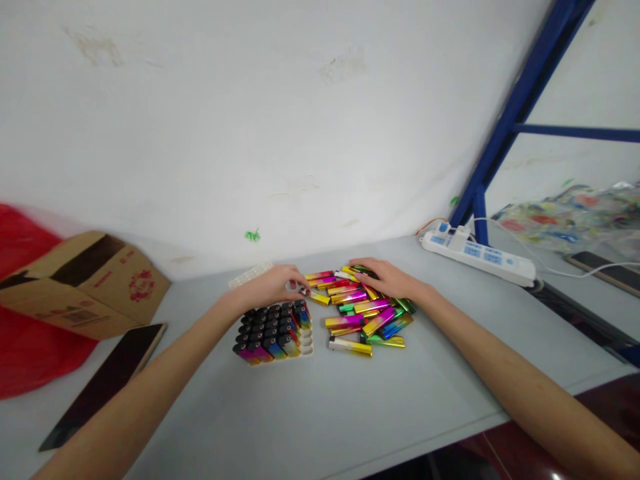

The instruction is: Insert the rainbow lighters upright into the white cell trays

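My left hand point(276, 285) is closed, its fingertips pinching the end of a yellow lighter point(320, 298) at the left side of a loose pile. Just below that hand stands a white moulded tray point(307, 348) with rows of upright black-topped, metallic-coloured lighters point(273, 331); bare slots show along its right side. My right hand point(387, 277) lies over the far part of the pile of shiny lighters point(367, 307), fingers stretched out and touching them. Its fingertips are partly hidden among the lighters. A white-and-yellow lighter point(350, 346) lies at the pile's near edge.
Another white tray point(250, 275) lies behind my left hand. At left are an open cardboard box point(115, 287), red plastic point(30, 360) and a dark flat panel point(107, 380). A power strip point(477, 259) with cables lies at right by a blue metal frame point(500, 120).
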A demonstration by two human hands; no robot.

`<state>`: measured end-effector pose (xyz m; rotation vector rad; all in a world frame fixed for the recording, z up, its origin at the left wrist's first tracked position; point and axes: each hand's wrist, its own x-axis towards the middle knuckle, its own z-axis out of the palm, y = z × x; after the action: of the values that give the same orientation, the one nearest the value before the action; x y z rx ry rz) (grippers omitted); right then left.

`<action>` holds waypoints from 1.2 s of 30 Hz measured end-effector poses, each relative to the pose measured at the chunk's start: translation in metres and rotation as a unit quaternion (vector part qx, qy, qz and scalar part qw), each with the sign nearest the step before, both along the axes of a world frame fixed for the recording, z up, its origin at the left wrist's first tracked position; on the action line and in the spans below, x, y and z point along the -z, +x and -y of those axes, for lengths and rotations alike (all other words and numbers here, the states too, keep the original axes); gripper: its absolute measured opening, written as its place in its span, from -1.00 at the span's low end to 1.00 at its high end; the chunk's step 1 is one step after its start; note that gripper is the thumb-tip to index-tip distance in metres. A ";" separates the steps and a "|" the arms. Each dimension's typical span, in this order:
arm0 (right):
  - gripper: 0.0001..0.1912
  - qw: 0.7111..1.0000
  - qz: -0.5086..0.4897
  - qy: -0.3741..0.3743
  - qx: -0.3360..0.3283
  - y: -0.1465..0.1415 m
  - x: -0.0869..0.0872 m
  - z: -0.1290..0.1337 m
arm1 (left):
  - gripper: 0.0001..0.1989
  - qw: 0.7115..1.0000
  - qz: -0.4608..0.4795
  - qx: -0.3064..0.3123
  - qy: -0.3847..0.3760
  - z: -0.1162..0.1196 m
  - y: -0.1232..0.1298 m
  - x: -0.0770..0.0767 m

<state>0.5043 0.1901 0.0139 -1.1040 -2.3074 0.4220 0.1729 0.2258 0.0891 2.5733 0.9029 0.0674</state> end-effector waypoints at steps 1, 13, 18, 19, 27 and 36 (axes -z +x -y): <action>-0.48 1.000 0.000 -0.001 0.002 0.000 0.000 0.000 | -0.74 1.000 -0.002 0.005 -0.009 -0.003 0.001 0.004; -0.48 1.000 -0.005 -0.008 0.002 0.000 0.000 0.001 | -0.67 0.962 0.219 -0.140 -0.089 0.010 -0.028 -0.017; -0.49 1.000 -0.001 -0.004 0.001 -0.001 -0.001 0.001 | -0.69 0.799 0.496 -0.270 -0.204 0.042 -0.031 -0.020; -0.50 1.000 0.000 -0.005 0.001 -0.001 -0.001 0.002 | -0.70 0.764 0.536 -0.282 -0.222 0.047 -0.030 -0.018; -0.50 1.000 -0.003 -0.007 0.003 0.001 0.003 0.000 | -0.77 0.691 0.617 -0.307 -0.221 0.083 -0.025 -0.016; -0.51 1.000 -0.003 -0.023 0.009 0.001 -0.001 0.004 | -0.51 0.756 0.544 -0.266 -0.248 0.102 -0.022 -0.010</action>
<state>0.5054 0.1865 0.0149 -1.1422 -2.2922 0.4728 0.1507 0.1233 0.0993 1.2942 0.9099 1.1694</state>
